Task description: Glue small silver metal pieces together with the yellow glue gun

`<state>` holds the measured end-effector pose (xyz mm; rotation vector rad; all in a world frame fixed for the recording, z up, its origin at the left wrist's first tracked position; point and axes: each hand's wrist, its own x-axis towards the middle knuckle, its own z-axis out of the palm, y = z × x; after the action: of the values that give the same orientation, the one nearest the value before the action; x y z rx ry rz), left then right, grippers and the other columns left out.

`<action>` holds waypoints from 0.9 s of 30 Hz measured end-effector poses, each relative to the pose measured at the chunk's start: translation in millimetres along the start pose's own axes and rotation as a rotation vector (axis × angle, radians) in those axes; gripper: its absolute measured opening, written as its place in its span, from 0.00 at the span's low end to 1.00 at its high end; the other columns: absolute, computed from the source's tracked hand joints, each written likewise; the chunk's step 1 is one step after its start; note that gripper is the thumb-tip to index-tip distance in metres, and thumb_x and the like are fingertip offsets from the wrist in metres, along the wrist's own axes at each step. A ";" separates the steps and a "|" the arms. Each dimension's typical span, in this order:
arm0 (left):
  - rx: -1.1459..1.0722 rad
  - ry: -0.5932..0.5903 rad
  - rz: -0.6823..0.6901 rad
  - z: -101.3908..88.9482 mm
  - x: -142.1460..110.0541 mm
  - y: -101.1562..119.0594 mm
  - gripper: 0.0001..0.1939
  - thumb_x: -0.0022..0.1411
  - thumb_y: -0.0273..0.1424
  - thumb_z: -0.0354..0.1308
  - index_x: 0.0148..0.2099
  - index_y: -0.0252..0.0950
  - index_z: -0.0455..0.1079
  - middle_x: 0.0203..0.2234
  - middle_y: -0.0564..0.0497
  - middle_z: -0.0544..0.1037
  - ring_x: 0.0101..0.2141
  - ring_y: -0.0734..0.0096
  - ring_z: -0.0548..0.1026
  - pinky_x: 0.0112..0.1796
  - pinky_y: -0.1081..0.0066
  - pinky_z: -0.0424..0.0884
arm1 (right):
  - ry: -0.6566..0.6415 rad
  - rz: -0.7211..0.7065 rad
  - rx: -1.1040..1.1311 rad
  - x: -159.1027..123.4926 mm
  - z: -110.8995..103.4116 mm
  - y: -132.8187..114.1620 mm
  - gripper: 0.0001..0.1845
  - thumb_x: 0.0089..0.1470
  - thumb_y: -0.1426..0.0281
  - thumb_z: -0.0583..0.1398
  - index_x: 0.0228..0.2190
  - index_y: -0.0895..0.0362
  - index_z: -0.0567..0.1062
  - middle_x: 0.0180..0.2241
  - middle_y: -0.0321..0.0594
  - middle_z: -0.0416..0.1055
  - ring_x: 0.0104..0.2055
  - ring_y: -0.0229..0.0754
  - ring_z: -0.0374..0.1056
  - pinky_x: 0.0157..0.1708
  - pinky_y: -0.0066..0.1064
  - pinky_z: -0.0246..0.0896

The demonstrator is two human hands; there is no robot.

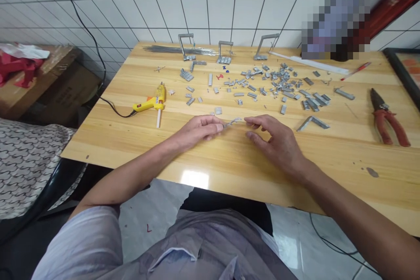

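Observation:
Low over the near side of the wooden table, my left hand (202,128) pinches a small, thin grey metal piece (234,120) between thumb and fingers. The piece points right, and its exact shape is too small to make out. My right hand (275,138) is just right of the tip, thumb and fingers apart, with nothing visible in it. Beyond both hands lie many loose grey metal strips (285,79) resembling staple strips. An L-shaped strip (313,123) rests right of my right hand. Small flat grey pieces (218,110) lie just past my left hand.
A yellow hot glue gun (152,101) with a black cord lies at left. Three upright bent metal stands (225,50) line the back, near thin rods (170,49). Red-handled pliers (387,118), a red pen (356,71) and a dark-framed object (402,70) are at right.

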<state>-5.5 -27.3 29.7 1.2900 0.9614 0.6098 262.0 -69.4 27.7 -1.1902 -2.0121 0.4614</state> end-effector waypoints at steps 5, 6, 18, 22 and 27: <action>-0.254 -0.104 -0.098 -0.4 1.8 7.2 0.19 0.55 0.45 0.73 0.33 0.34 0.76 0.27 0.50 0.78 0.23 0.79 0.65 0.25 0.73 0.57 | 0.007 0.019 0.060 10.4 -0.9 -18.1 0.15 0.64 0.67 0.64 0.52 0.51 0.79 0.43 0.43 0.82 0.42 0.47 0.77 0.47 0.44 0.75; -0.278 -0.109 -0.111 -0.1 1.5 8.3 0.20 0.54 0.45 0.74 0.33 0.34 0.76 0.27 0.50 0.78 0.23 0.79 0.65 0.25 0.73 0.57 | 0.013 0.040 0.095 13.0 0.8 -20.7 0.14 0.64 0.67 0.64 0.51 0.51 0.79 0.43 0.43 0.83 0.42 0.47 0.77 0.46 0.43 0.75; -0.279 -0.120 -0.151 0.6 5.5 1.2 0.21 0.53 0.46 0.76 0.36 0.33 0.78 0.28 0.49 0.79 0.22 0.80 0.65 0.24 0.74 0.57 | 0.025 0.371 0.588 23.8 27.8 -13.6 0.15 0.59 0.54 0.69 0.35 0.53 0.78 0.30 0.36 0.77 0.32 0.40 0.70 0.35 0.35 0.67; -0.251 -0.128 -0.117 0.9 6.4 -2.3 0.20 0.56 0.46 0.74 0.38 0.34 0.78 0.29 0.49 0.80 0.23 0.79 0.66 0.25 0.73 0.58 | 0.052 0.350 0.571 20.7 31.2 -11.8 0.14 0.60 0.56 0.68 0.33 0.53 0.78 0.28 0.34 0.73 0.30 0.38 0.66 0.33 0.34 0.63; -0.005 -0.046 0.032 1.5 1.5 -3.8 0.19 0.63 0.45 0.69 0.48 0.37 0.81 0.33 0.50 0.81 0.27 0.76 0.70 0.30 0.73 0.64 | 0.040 0.364 0.591 20.1 33.5 -11.5 0.12 0.59 0.58 0.68 0.32 0.53 0.77 0.28 0.33 0.72 0.30 0.38 0.65 0.32 0.33 0.62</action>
<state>-4.0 -27.6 25.6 1.3117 0.9026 0.6043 224.2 -55.8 21.1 -1.1602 -1.4612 1.1124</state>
